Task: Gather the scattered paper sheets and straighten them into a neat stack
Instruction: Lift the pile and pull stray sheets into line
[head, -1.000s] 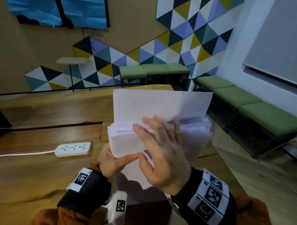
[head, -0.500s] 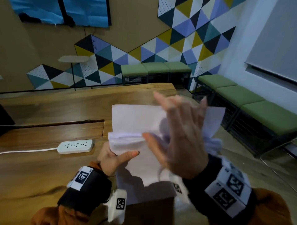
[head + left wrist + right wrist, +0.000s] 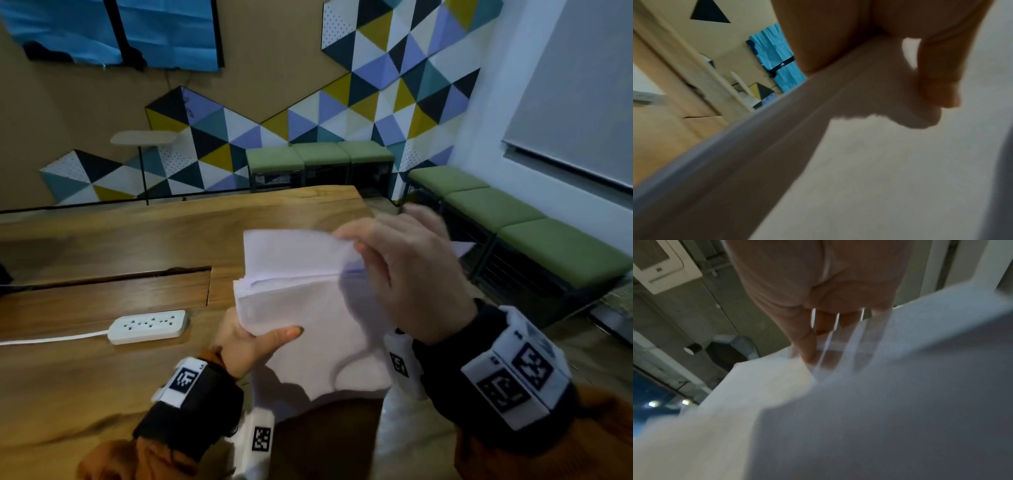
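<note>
A thick stack of white paper sheets (image 3: pixel 308 308) is held up on edge above the wooden table (image 3: pixel 137 236), near its right end. My left hand (image 3: pixel 253 339) grips the stack's lower left corner, thumb on the near face and fingers hidden behind. The left wrist view shows that hand (image 3: pixel 931 91) with its thumb pressed on the paper stack (image 3: pixel 879 162). My right hand (image 3: pixel 404 274) reaches over the stack's top right edge and pinches the rear sheets, which stand higher than the rest. In the blurred right wrist view, my right hand (image 3: pixel 818 337) has thumb and fingers on either side of the paper sheets (image 3: pixel 879 418).
A white power strip (image 3: pixel 147 325) with its cable lies on the table to the left of the stack. A recessed wooden panel (image 3: pixel 102 291) sits behind it. Green benches (image 3: pixel 513 212) line the wall on the right, beyond the table's edge.
My right hand has left the near face of the stack and moved up to its top right edge. The stack now sits lower and the left hand's hold is unchanged.
</note>
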